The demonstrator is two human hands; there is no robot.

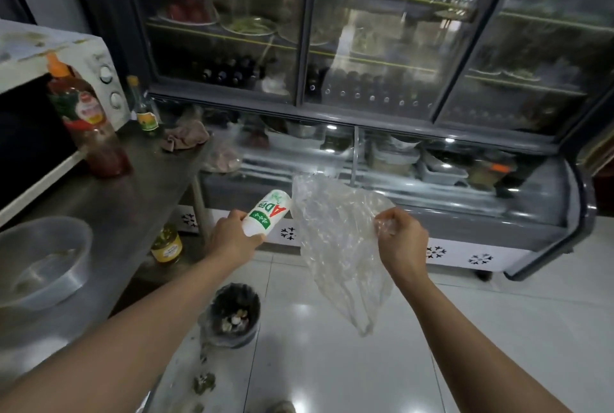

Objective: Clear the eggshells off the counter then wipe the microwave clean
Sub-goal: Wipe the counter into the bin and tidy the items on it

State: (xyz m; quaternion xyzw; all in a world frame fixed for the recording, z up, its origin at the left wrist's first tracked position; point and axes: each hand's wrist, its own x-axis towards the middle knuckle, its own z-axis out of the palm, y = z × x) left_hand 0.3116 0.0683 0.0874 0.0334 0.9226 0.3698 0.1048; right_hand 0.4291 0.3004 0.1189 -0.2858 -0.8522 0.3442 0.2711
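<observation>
Left hand [232, 238] wrapped around a white bottle [265, 215] with green and red label, held tilted, its far end pointing up-right toward the bag. Right hand [400, 236] pinched shut on the rim of a clear plastic bag [335, 246]; bag hangs limp below my fist, over the floor. Bottle's far end is just beside the bag's upper edge; can't tell if they touch. Both hands are out past the counter [133, 206] edge, above the white tile floor [332, 362]. Below and between my forearms: a small bin [234, 314] with a dark liner on the floor, holding pale scraps, likely eggshells, too blurred to confirm. More bits of debris [204, 382] on the floor near the bin. Microwave [50, 80] sits at the far left of the counter, top looks grimy, door shut. In front of it a red sauce bottle [86, 113], a smaller dark bottle [144, 110] just beside the microwave, a crumpled rag [186, 138] behind that. Metal bowl [43, 259] near the counter's front. Yellow-label bottle [166, 244] on the lower shelf. Glass-door fridge [365, 47] straight ahead.
</observation>
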